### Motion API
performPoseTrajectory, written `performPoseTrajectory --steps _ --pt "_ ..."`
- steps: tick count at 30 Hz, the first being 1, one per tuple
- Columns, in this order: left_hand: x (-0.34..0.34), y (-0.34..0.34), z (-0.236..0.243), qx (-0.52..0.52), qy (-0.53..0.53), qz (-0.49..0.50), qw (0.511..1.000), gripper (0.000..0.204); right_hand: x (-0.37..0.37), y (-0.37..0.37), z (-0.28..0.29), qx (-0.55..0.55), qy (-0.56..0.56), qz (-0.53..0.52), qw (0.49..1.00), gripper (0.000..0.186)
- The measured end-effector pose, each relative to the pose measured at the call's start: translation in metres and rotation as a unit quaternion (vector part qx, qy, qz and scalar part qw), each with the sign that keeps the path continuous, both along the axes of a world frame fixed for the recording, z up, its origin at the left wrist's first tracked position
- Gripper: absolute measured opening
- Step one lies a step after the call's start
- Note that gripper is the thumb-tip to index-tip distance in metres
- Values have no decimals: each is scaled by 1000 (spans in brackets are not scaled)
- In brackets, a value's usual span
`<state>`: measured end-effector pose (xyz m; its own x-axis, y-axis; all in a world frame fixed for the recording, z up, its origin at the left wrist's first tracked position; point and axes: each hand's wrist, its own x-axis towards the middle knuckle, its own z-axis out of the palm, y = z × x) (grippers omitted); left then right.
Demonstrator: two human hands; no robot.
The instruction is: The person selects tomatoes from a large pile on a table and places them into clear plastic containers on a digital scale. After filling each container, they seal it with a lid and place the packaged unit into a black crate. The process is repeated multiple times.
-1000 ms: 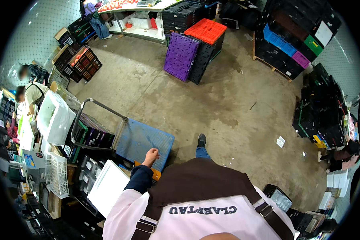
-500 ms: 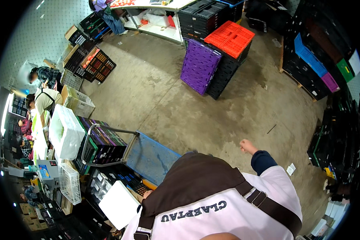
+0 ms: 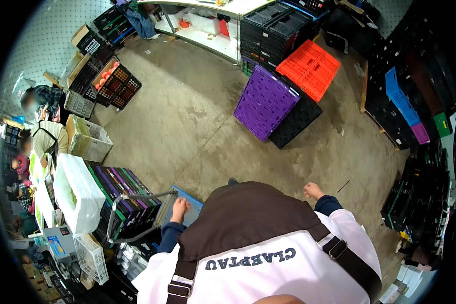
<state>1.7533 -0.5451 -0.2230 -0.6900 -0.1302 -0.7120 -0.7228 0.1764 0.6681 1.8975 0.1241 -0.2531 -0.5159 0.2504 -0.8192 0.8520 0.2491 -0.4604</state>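
Head view: left one of side-by-side fisheye pair, worn on person's head, looking down and forward, upright, unmirrored. Brown apron (image 3: 253, 213) nearest, filling lower middle; left hand (image 3: 180, 209) and right hand (image 3: 314, 191) also near lens, either side of apron. Concrete floor (image 3: 192, 121) spreads beyond; purple crate (image 3: 265, 104) farther off, white table (image 3: 238, 7) cut by top edge. Wide coverage (straight edges bowing toward rim), corners black.
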Motion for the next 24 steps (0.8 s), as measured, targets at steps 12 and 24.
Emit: performPoseTrajectory --steps 12,24 --pt "-168 15 -7 -99 -23 -91 991 28 -207 27 -22 -90 -22 -54 994 17" --pt "-225 31 110 -214 -182 -122 952 31 -612 134 -86 146 119 44 981 61"
